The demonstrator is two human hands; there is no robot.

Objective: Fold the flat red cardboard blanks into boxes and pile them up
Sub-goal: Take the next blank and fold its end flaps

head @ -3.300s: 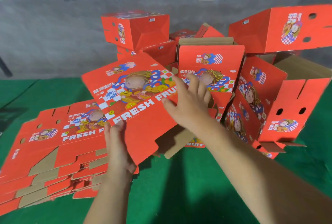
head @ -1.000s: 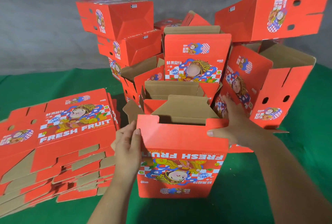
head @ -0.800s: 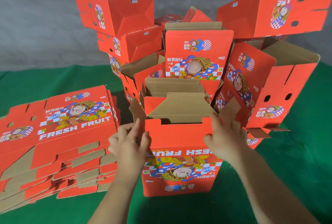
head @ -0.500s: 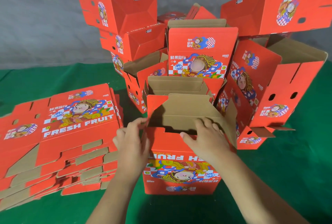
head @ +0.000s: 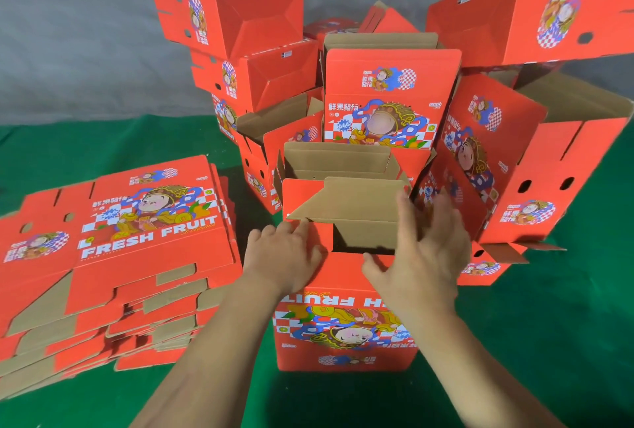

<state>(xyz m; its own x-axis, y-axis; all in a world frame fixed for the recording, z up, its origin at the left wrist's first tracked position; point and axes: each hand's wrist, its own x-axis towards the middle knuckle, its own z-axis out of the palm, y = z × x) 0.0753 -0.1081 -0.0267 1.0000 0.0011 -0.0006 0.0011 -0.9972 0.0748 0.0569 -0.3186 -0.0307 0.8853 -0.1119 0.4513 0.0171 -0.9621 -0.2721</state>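
Note:
A red half-folded box [head: 343, 335] stands upside down on the green cloth right in front of me, its print inverted and its end flaps [head: 356, 211] partly turned in. My left hand [head: 286, 252] lies with straight fingers on the near left flap. My right hand [head: 425, 249] has its fingers spread, pressing the right side flap inward. A stack of flat red blanks [head: 137, 239] lies to the left. Folded boxes [head: 387, 98] are piled behind the one I work on.
More red boxes [head: 226, 12] are stacked at the back left, and others lean at the right [head: 535, 12]. Green cloth [head: 549, 342] covers the surface on the right and near side. A grey wall [head: 75, 33] stands behind.
The flat blank was opened into a box standing upside down. Since then both hands moved from the box's sides up onto its flaps, and the side flaps have turned inward.

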